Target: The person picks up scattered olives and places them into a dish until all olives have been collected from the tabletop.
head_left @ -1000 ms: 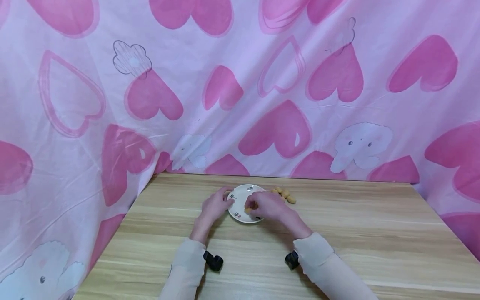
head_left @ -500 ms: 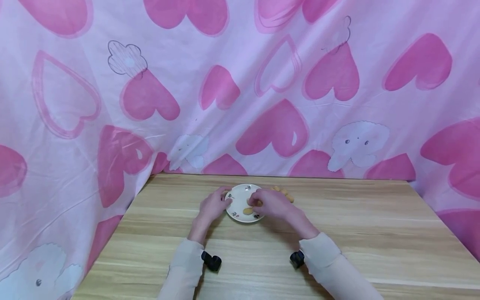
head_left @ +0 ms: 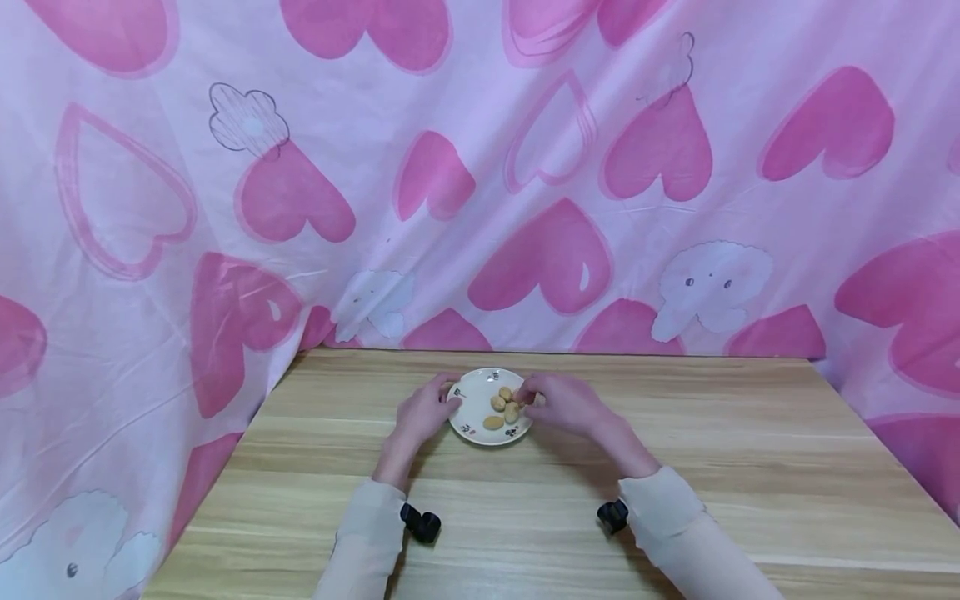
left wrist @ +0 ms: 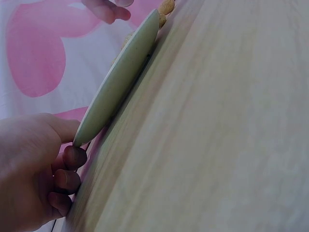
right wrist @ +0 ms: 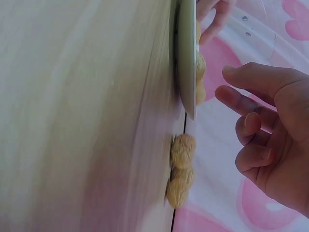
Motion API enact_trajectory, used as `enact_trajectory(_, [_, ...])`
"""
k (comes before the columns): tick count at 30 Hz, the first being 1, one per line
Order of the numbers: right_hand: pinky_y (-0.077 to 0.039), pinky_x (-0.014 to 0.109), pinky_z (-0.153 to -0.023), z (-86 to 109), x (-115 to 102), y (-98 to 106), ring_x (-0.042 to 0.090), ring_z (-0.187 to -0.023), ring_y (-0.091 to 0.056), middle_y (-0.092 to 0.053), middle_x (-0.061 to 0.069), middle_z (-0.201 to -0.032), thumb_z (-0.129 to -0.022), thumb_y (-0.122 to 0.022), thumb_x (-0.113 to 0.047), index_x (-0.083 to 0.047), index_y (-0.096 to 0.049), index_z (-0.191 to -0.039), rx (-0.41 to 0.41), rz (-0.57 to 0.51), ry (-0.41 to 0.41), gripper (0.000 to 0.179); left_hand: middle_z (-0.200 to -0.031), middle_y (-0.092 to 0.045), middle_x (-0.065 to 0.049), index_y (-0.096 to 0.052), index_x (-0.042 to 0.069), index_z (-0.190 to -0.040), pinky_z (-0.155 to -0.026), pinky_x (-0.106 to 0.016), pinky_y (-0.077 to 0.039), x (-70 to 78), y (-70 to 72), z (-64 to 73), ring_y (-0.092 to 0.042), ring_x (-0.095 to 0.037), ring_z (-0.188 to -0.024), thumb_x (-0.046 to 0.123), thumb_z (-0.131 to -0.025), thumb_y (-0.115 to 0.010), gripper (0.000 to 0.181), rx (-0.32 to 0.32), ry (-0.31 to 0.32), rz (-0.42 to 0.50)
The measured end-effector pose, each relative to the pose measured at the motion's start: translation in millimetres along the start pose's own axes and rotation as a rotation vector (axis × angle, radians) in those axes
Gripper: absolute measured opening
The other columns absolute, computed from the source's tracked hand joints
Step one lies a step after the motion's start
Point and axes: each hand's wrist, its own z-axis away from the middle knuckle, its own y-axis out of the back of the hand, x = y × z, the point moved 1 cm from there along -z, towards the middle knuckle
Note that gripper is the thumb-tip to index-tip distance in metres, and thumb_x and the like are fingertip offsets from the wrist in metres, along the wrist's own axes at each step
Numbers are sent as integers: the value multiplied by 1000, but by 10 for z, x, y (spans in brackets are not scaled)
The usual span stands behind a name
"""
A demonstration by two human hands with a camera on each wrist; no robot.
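A small white plate (head_left: 471,410) with little printed motifs sits near the table's back edge. My left hand (head_left: 425,412) pinches its left rim, thumb at the edge and fingers curled below, as the left wrist view shows. Several tan peanuts in the shell (head_left: 493,422) lie on the plate's right half. My right hand (head_left: 570,406) hovers at the right rim; in the right wrist view its thumb and forefinger are apart with nothing between them. Beside the plate, more peanuts (right wrist: 183,151) lie on the table, hidden behind the right hand in the head view.
The wood-grain table (head_left: 517,517) extends toward me and to both sides. A pink heart-patterned cloth (head_left: 540,258) hangs behind it and along the left. Black wrist cameras (head_left: 422,525) are strapped at both sleeves.
My right hand has drawn back rightward from over the plate, its fingers parting and leaving peanuts in sight there. The left hand keeps its hold on the rim.
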Motion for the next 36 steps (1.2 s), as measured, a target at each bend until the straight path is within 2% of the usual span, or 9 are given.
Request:
enact_trajectory(3, [-50,35,-78,15,59,11,15,-87,-63,-71,-7,-97,-86,-73,-18,-18,-75,-101,-5,1,-11,15,-79,-56,0,-60,23,-133,-66,-32,-35,-2,0,2,-50,-16,-70,28,-93,-66,41,-3,4,0])
enact_trajectory(7, [-53,36,-82,44,132,30,12,-89,-64,-72,-7,-98,-87,-73,-18,-17,-76,-103,-3,12,-18,16,-78,-55,0,-60,22,-134,-64,-32,-34,1,-3,2,-49,-16,-69,29,-94,-65,41,-8,6,3])
enact_trajectory(14, [-53,42,-87,109,205,89,16,-97,-66,-71,-5,-100,-88,-71,-15,-16,-75,-104,19,6,0,16,-80,-58,0,-60,23,-134,-67,-32,-36,28,4,5,-52,-16,-71,29,-93,-66,42,-5,11,-5])
enact_trajectory(20, [-54,41,-86,137,285,103,17,-96,-66,-70,-4,-99,-89,-72,-17,-16,-75,-106,13,2,-25,18,-81,-58,-1,-60,21,-134,-65,-33,-36,26,8,8,-51,-16,-71,27,-93,-66,42,-3,5,1])
enact_trajectory(26, [-53,43,-91,166,389,121,20,-101,-67,-71,-1,-103,-87,-74,-15,-14,-74,-106,31,-16,-54,19,-79,-57,0,-59,21,-135,-64,-32,-35,20,10,8,-51,-16,-69,28,-93,-66,43,-5,2,-2])
enact_trajectory(36, [-53,46,-90,240,550,161,22,-101,-65,-70,0,-103,-87,-73,-14,-14,-74,-107,50,6,-71,20,-79,-56,0,-59,21,-135,-64,-31,-35,12,3,-3,-50,-16,-69,29,-93,-66,43,-10,11,-4])
